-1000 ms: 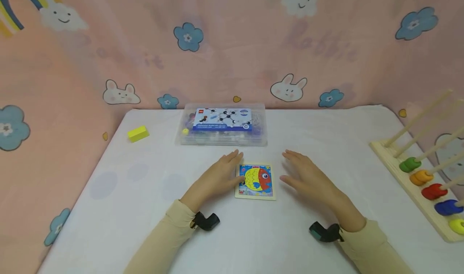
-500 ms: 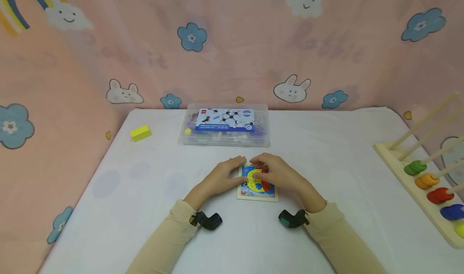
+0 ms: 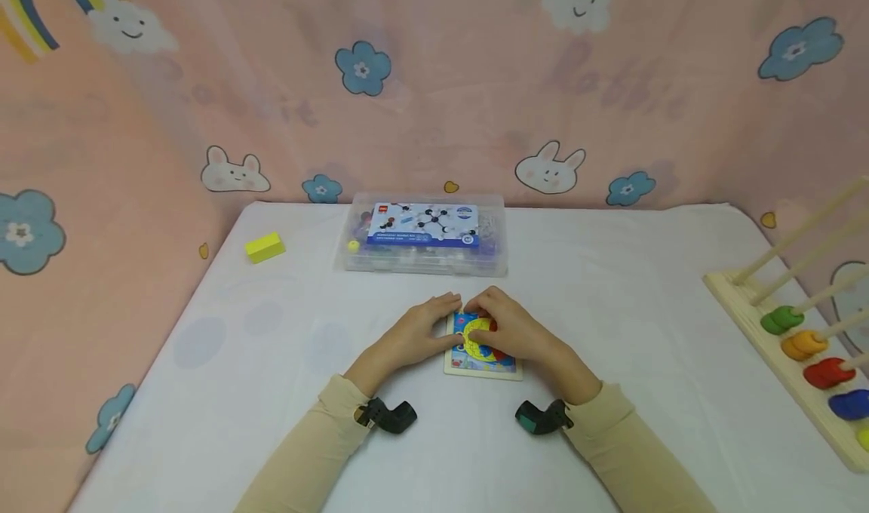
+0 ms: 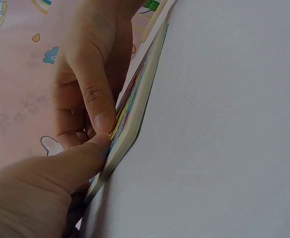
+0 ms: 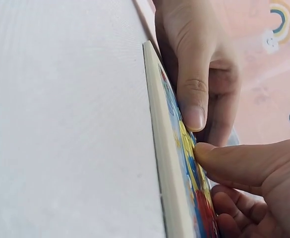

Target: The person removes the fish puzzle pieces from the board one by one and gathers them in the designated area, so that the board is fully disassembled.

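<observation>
Nearest are two beige sleeves (image 3: 305,445), each with a black wrist camera (image 3: 395,417) below the hand. Next come the hands, above the white table (image 3: 468,468). The left hand (image 3: 410,337) has its fingers rather straight, and they lie by the upper left corner of the fish puzzle (image 3: 474,364); its thumb touches the left side of the face. The right hand (image 3: 519,332) has bent fingers over the puzzle, and its thumb is on the yellow part, near the left thumb. I cannot tell if it pinches a piece. The puzzle lies flat on the table, between the hands, with its light frame around the picture. To the right stands a wooden rack (image 3: 770,343), with pegs and coloured beads (image 3: 804,345). Farther, at the left, is a yellow block (image 3: 265,247). Behind the puzzle, well apart from the block, lies a clear case (image 3: 434,264) with a molecule label (image 3: 422,224). Last is the pink cloth (image 3: 468,105), with rabbits, clouds and flowers.
</observation>
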Demonstrator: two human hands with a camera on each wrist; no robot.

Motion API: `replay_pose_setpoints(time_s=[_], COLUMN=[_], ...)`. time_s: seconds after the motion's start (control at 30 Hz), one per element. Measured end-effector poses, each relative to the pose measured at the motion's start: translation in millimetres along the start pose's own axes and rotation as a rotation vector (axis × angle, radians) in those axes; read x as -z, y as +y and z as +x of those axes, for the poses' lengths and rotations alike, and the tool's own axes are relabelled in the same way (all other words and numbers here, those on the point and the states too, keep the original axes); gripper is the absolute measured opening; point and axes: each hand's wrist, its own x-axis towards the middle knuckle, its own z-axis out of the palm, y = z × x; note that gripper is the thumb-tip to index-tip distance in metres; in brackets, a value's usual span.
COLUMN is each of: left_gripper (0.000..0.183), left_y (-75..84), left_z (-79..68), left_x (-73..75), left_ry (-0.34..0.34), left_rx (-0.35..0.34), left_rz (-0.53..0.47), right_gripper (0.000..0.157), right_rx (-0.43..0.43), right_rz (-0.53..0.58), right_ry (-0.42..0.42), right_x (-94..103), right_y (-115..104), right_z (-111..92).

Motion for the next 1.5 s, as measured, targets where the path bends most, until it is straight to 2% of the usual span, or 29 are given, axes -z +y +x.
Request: replay_pose_setpoints(time_s=[0.27,0.5,0.63,0.87,1.0,1.23,1.5], left_gripper=[0.064,0.065,0.066,0.066,0.066,0.065,0.065], left_y=[-1.0,-0.4,-0.9,0.0,0.5,0.6,-0.3], left_z=[0.4,0.3,-0.2,-0.3,-0.5,-0.5,0.5], left_x=[-1.5,0.0,-0.5,-0.4,-0.2,-2.0,-1.2], left_ry=[-0.007,0.002,0.001,-0.001,0.009,0.004,0.015], left_rx=[-0.011,-0.012,-0.005,-0.001,-0.005,0.005,0.002], left_rz=[0.010,0.009,0.008,0.016,0.020,0.021,0.036], right_gripper=[0.034,0.034,0.033,0.034,0.035,0.032,0.030], right_rx=[0.021,-0.058,-0.060,-0.016,-0.036,-0.044,-0.053], right_rz=[-0.006,0.056,0.085,0.105,0.124,0.090,0.096], right_ry=[-0.010,-0.035,-0.036,0.011,0.063,0.144,0.135], right_x=[-3.2,-3.7,-5.0,-7.3,-10.2,-15.0,-11.2], right_y=[2,-4,-4,-2,-2,-1,2], right_z=[-1,4,5,4,2,-1,2])
